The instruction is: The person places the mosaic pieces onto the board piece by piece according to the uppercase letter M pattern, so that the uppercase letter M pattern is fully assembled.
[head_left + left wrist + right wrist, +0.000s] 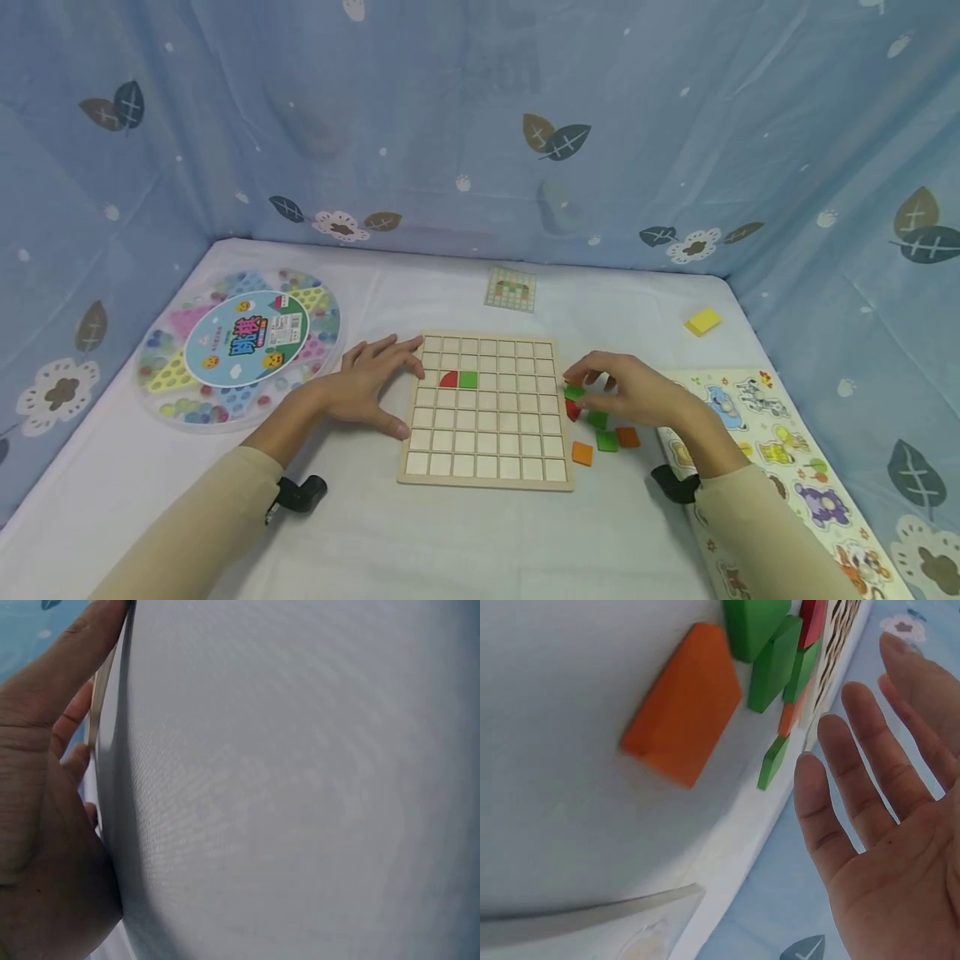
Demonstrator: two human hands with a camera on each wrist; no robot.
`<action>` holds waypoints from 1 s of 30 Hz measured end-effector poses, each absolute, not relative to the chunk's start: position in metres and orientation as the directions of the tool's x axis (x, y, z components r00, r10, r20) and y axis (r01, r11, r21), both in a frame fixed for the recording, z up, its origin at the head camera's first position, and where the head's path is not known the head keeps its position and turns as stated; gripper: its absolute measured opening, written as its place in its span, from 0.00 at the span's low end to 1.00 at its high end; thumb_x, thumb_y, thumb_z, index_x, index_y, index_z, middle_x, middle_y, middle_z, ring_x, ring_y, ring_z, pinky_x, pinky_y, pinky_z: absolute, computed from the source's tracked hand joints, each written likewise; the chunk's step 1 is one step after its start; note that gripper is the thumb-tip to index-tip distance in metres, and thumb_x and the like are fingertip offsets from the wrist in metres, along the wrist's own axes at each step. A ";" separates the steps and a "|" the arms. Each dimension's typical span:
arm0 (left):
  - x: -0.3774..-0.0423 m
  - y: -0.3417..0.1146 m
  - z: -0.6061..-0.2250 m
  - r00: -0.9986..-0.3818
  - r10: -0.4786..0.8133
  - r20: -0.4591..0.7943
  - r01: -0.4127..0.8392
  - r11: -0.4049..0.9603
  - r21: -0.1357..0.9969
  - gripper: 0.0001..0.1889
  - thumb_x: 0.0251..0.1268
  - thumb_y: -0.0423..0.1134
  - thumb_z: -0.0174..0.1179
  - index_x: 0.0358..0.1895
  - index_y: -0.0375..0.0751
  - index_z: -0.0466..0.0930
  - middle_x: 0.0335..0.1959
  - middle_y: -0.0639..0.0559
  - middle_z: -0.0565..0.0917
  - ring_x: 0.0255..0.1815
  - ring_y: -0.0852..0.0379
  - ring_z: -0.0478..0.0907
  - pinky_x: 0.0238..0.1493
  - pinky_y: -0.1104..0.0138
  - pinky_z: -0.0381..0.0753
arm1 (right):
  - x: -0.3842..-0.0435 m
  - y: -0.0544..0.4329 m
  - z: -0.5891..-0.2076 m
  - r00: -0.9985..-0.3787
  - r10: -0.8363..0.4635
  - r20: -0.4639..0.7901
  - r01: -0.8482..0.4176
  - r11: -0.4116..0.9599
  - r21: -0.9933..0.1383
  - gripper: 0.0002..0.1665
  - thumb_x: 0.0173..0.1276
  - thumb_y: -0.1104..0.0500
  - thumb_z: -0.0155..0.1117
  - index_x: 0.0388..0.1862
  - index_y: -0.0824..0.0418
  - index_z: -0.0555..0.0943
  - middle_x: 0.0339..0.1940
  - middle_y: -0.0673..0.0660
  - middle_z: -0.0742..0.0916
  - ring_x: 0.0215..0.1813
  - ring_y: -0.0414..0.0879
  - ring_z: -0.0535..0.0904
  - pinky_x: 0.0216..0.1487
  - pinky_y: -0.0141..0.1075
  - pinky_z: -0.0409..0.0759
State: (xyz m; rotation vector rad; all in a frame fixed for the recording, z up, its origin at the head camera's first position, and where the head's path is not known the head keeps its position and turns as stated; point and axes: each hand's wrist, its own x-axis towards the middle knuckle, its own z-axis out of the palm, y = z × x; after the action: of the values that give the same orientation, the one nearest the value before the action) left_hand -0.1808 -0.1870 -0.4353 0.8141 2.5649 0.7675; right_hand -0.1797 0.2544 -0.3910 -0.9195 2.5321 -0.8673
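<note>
Fingers of your left hand [358,385] are spread apart along the left edge of the wooden grid board [487,482], with the thumb at the lower part of that edge and fingertips near its upper corner. Fingers of your right hand [626,390] are bent and apart, poised at the board's right edge over the loose tiles; whether a fingertip contacts a tile, you cannot tell.

The grid board lies flat on the white-covered counter [360,550], between your hands. In its third row from the far side, a red quarter-circle tile [449,380] occupies the second compartment from the left, and a green square tile [468,380] the third.

Beside the board's right edge, below and near your right hand, you have further green tiles [607,441], a red piece [572,409] and two orange tiles [582,453].

Beyond the far edge lies a pattern card [511,289]. A round Chinese checkers set [247,337] lies to your left; an animal puzzle board [795,467] lies to your right, partly under your right forearm, with a yellow block [702,322] beyond it.
</note>
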 end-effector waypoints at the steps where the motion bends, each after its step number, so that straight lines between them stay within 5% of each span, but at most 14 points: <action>1: -0.181 -0.187 -0.436 -0.777 0.610 -0.153 0.425 0.689 0.587 0.41 0.42 0.66 0.79 0.60 0.61 0.68 0.86 0.52 0.46 0.84 0.35 0.35 0.73 0.31 0.32 | -0.179 0.256 -0.392 -0.746 -0.661 -0.077 -0.472 0.607 -0.640 0.21 0.70 0.58 0.72 0.60 0.58 0.82 0.53 0.50 0.87 0.54 0.52 0.79 0.51 0.47 0.81; 17: -0.181 -0.187 -0.437 -0.782 0.606 -0.146 0.429 0.692 0.580 0.41 0.42 0.67 0.79 0.60 0.62 0.69 0.86 0.53 0.47 0.85 0.35 0.36 0.73 0.31 0.33 | -0.162 0.290 -0.395 -0.804 -0.574 -0.155 -0.364 0.681 -0.635 0.27 0.63 0.49 0.78 0.59 0.54 0.82 0.52 0.48 0.86 0.49 0.49 0.77 0.45 0.38 0.79; 30: -0.180 -0.186 -0.435 -0.780 0.609 -0.143 0.426 0.684 0.592 0.41 0.42 0.66 0.79 0.60 0.60 0.69 0.86 0.51 0.47 0.84 0.34 0.36 0.73 0.31 0.32 | -0.156 0.315 -0.392 -0.787 -0.580 -0.211 -0.344 0.696 -0.630 0.31 0.61 0.45 0.79 0.61 0.53 0.81 0.50 0.49 0.85 0.45 0.48 0.77 0.42 0.35 0.78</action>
State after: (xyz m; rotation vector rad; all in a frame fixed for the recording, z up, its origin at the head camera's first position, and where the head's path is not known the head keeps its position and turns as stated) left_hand -0.1804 -0.1857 -0.4351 0.8160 2.5689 0.7834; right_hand -0.1560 0.3149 -0.3920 -0.7182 2.5104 -0.8181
